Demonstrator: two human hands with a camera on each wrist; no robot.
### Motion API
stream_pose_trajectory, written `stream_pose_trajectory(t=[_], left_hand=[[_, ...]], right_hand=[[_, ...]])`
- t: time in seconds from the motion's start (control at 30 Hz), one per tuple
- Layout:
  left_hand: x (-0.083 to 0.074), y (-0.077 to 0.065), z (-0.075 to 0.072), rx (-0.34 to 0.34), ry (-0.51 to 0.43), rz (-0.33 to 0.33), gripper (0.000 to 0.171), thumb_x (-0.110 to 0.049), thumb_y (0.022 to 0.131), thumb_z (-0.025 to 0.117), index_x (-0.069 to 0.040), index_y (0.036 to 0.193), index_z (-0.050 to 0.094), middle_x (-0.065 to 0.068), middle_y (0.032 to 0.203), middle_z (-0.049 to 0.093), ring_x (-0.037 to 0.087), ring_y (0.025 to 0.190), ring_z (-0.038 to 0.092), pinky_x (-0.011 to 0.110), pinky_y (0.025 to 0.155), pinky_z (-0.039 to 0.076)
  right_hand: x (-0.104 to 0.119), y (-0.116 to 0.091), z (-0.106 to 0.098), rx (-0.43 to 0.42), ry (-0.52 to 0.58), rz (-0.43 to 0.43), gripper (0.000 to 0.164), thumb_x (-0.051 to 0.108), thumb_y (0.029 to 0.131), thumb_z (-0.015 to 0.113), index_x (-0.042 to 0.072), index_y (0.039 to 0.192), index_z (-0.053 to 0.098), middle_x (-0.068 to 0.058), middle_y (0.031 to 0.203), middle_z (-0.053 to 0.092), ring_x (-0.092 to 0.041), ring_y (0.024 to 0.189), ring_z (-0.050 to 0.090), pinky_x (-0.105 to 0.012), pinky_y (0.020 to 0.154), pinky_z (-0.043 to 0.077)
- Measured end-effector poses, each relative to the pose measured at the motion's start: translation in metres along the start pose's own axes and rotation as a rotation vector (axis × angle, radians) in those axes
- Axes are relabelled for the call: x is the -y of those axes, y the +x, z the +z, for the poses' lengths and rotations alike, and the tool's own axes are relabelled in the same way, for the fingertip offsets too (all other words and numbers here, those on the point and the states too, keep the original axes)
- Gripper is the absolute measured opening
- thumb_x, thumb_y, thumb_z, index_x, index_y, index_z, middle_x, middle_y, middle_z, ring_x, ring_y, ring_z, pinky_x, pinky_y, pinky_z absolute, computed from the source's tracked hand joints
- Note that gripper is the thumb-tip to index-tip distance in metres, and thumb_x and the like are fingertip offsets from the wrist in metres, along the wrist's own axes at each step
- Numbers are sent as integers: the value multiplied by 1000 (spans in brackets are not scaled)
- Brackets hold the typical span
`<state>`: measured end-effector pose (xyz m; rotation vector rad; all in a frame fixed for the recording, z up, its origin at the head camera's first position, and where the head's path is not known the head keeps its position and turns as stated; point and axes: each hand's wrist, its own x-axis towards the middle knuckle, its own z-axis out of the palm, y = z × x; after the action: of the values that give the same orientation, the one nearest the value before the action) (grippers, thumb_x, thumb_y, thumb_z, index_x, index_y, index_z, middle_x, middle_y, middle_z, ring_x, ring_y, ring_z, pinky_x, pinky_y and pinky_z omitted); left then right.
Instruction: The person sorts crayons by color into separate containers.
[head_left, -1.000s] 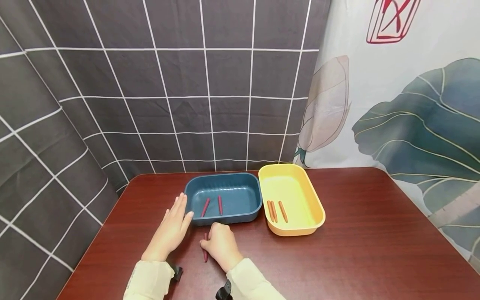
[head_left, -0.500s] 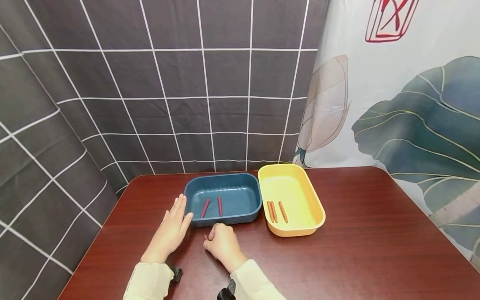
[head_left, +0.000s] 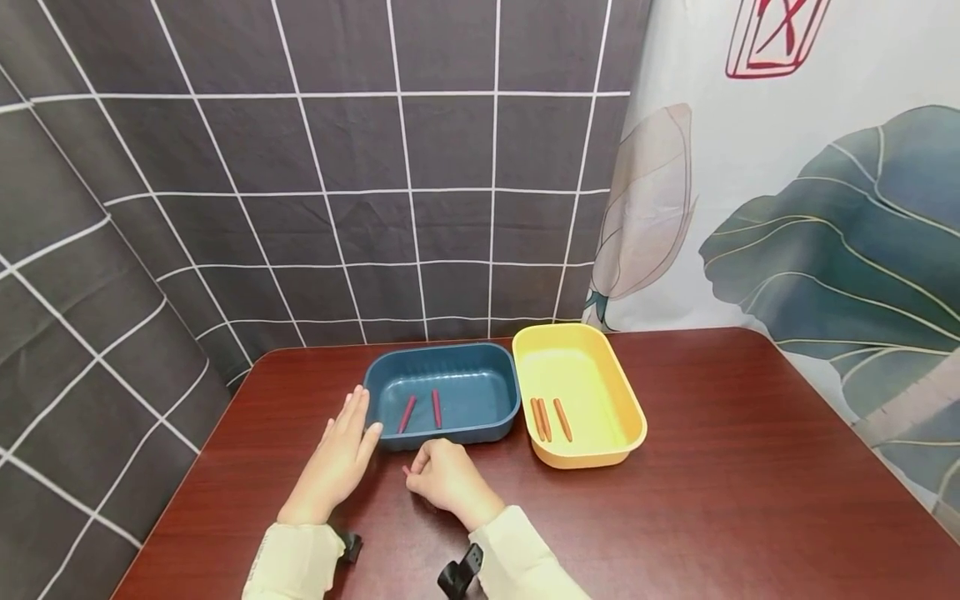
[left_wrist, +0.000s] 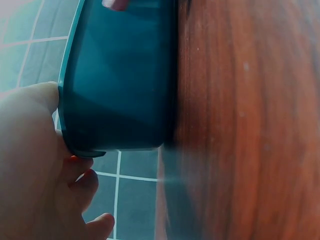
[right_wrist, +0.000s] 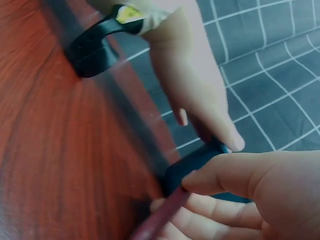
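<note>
My right hand (head_left: 447, 479) pinches a dark red crayon (right_wrist: 161, 216) between thumb and fingers, just in front of the blue tray (head_left: 480, 387). In the head view only the tip of that crayon shows; in the right wrist view it points down to the left. My left hand (head_left: 333, 458), fingers fairly straight, rests against the left end of the blue tray, with its thumb on the rim in the left wrist view. Two dark red crayons lie inside the tray, a slanted crayon (head_left: 406, 414) and a straighter crayon (head_left: 437, 408).
A yellow tray (head_left: 573, 371) stands beside the blue one on the right. It holds three orange-brown crayons (head_left: 562, 419) along its left side. Both trays sit near the back of the dark red wooden table (head_left: 720, 467), before a grey gridded cloth (head_left: 450, 142).
My right hand has turned and lifted the dark red crayon, which lay lengthwise by the thumb earlier and now shows just its tip. My left hand stays at the blue tray.
</note>
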<state>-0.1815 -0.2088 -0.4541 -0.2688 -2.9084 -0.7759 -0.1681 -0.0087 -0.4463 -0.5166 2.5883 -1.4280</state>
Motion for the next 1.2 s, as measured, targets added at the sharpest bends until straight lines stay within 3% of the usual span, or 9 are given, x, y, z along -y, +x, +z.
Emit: stream_pose_trajectory(t=[0.17, 0.27, 0.4, 0.6, 0.83, 0.93, 1.07, 1.2], left_hand=[[-1, 0, -1, -5, -6, 10, 65, -30, 109, 46, 6, 158, 22, 23, 165, 19, 42, 152, 16, 65, 119, 16], [-1, 0, -1, -8, -7, 17, 65, -29, 109, 46, 6, 158, 22, 24, 165, 19, 43, 152, 17, 65, 118, 16], [-1, 0, -1, -6, -10, 13, 65, -30, 109, 47, 5, 158, 22, 23, 166, 19, 43, 152, 16, 65, 118, 16], [-1, 0, -1, 2, -13, -2, 67, -31, 108, 48, 3, 159, 21, 22, 166, 19, 42, 153, 16, 65, 119, 15], [-1, 0, -2, 5, -6, -7, 67, -31, 108, 47, 4, 159, 21, 23, 166, 18, 42, 153, 16, 65, 119, 16], [0, 0, -2, 0, -5, 5, 66, -30, 108, 47, 6, 158, 22, 24, 165, 19, 44, 152, 16, 66, 118, 16], [0, -1, -2, 1, -6, 9, 66, -29, 108, 47, 6, 158, 22, 24, 165, 19, 44, 152, 16, 66, 118, 16], [-1, -1, -2, 7, -8, 11, 66, -29, 108, 47, 6, 158, 22, 24, 166, 18, 44, 152, 16, 66, 118, 16]], right_hand=[[8, 0, -9, 136, 117, -7, 14, 2, 85, 73, 8, 77, 64, 3, 60, 63, -6, 44, 54, -20, 49, 46], [13, -1, -14, 156, 132, -19, 8, 4, 87, 74, 7, 83, 68, 1, 66, 67, -6, 51, 58, -20, 54, 50], [19, -1, -23, 131, 138, -39, 3, 6, 87, 74, 4, 88, 71, 1, 72, 69, -7, 61, 61, -20, 59, 51], [19, 2, -34, 116, 241, -49, 7, 2, 89, 71, -3, 94, 70, -6, 77, 70, -23, 67, 69, -22, 60, 56], [16, 4, -50, 87, 446, -26, 13, 0, 93, 66, -10, 103, 65, -15, 81, 70, -14, 64, 64, -34, 69, 62], [13, 5, -56, 63, 500, -27, 16, 1, 94, 66, -11, 105, 64, -20, 82, 70, -18, 68, 67, -35, 72, 62], [10, 9, -62, 0, 527, -36, 21, 3, 95, 65, -13, 108, 64, -27, 90, 70, -20, 75, 70, -37, 75, 62], [5, 12, -67, -121, 544, -24, 22, 4, 94, 65, -11, 110, 65, -26, 95, 71, -14, 77, 70, -41, 78, 62]])
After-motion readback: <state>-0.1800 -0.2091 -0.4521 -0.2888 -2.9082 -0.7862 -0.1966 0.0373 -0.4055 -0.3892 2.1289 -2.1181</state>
